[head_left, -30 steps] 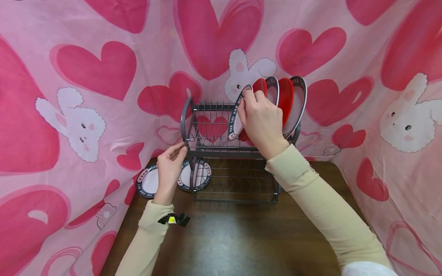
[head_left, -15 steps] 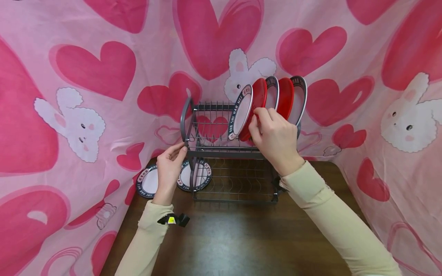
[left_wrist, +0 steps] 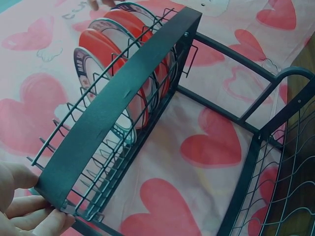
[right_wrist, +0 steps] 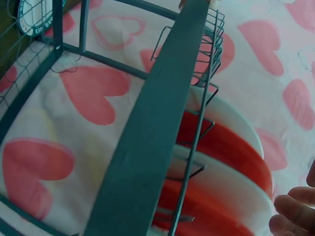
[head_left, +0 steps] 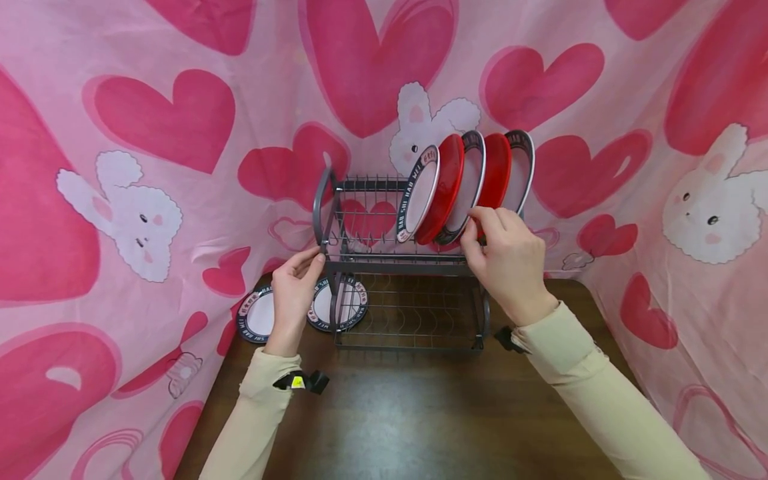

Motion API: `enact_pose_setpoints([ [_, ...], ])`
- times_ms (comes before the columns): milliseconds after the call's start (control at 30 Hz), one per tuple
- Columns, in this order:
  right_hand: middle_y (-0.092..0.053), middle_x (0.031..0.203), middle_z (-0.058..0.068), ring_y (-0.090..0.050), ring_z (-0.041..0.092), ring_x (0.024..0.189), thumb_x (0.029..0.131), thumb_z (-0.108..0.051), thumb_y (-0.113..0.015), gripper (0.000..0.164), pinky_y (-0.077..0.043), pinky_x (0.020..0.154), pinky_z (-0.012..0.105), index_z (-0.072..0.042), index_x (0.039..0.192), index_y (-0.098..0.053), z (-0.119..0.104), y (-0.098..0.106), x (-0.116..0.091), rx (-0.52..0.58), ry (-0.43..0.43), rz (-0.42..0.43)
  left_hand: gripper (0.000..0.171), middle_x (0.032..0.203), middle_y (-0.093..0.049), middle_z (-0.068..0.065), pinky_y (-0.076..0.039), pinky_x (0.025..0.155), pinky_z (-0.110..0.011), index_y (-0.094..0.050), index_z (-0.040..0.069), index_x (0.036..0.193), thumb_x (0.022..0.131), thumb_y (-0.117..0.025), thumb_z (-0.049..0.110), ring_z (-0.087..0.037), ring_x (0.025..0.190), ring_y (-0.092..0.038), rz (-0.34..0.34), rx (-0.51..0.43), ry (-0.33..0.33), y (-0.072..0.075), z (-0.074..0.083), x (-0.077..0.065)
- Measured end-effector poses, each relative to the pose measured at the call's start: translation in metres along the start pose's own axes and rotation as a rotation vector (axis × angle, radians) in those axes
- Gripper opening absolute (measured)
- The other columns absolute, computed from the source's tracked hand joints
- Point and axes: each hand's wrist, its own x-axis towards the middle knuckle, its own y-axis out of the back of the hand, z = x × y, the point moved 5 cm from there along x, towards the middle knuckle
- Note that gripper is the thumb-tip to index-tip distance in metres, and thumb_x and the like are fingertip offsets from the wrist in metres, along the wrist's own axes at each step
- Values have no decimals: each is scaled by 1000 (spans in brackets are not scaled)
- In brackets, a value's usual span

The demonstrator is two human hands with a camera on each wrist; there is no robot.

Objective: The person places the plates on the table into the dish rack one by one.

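The left hand [head_left: 295,283] pinches the dish rack [head_left: 396,268] at its upper front-left corner; the right hand [head_left: 510,260] – knuckles up, fingers bent – is at the rack's front right, by five plates [head_left: 468,190] standing tilted in its top tier; whether it grips one I cannot tell; two patterned plates [head_left: 259,317] lie on the worktop [head_left: 390,413] at the rack's left.

dish rack [head_left: 399,269]: dark, two-tier, upright; five plates [head_left: 470,183]: red, white alternating, tilted, in upper tier [head_left: 366,185]
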Motion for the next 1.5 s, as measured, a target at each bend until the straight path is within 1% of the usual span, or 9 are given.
enact_pose_setpoints([
  [67,-70,87,20,-64,37,74,102,-20,-52,28,-56,53,52,1,105,-71,5,3,-5,-12,-10,3,32,124,-74,-17,-54,102,-40,-74,4,128,100,-72,21,-25,115,-70,2,10,-1,0,0,1],
  [200,-70,86,19,-62,38,74,99,-16,-56,24,-51,47,53,0,104,-72,13,8,-14,-6,-34,41,32,125,-73,-17,-54,102,-38,-74,5,128,100,-71,20,-25,116,-70,1,16,6,0,0,1],
  [333,-69,86,19,-60,38,75,99,-16,-56,23,-49,46,54,-1,104,-73,21,12,-23,1,-58,63,31,124,-73,-18,-56,96,-27,-73,2,127,100,-71,16,-25,115,-70,-2,-7,-3,-1,0,1],
  [467,-69,88,19,-60,38,77,99,-17,-56,25,-50,49,55,-1,105,-74,30,13,-31,5,-81,63,30,123,-73,-19,-55,90,-18,-74,1,126,99,-71,14,-26,114,-70,1,-17,-18,-1,0,2],
  [733,-68,88,18,-61,39,77,99,-19,-56,25,-50,53,56,-2,103,-73,45,13,-46,-20,-127,51,31,124,-73,-17,-55,97,-27,-74,4,128,100,-71,18,-23,115,-70,-9,-7,8,0,-1,1],
  [1000,-68,91,21,-62,42,80,101,-23,-53,30,-53,57,57,1,104,-72,58,10,-57,-40,-157,23,31,123,-74,-19,-55,92,-19,-74,3,127,100,-71,16,-24,114,-70,-4,-19,0,-1,0,2],
  [1067,-68,91,21,-62,42,78,100,-21,-54,29,-52,55,58,1,104,-72,60,9,-59,-34,-173,26,31,123,-74,-18,-55,92,-21,-74,3,127,100,-71,17,-24,114,-70,-5,-17,9,-1,-1,2],
  [1267,-67,93,21,-62,40,73,98,-16,-58,22,-51,53,59,1,105,-71,68,3,-65,-43,-231,-23,32,124,-74,-17,-55,94,-23,-74,5,128,100,-71,19,-23,114,-70,-6,-12,19,0,-1,0],
  [1500,-67,93,20,-64,38,74,98,-12,-60,18,-51,58,57,0,105,-71,76,-2,-69,-22,-310,-84,32,124,-73,-18,-55,92,-20,-74,4,127,99,-72,20,-19,113,-70,-3,-36,10,1,-1,-1],
])
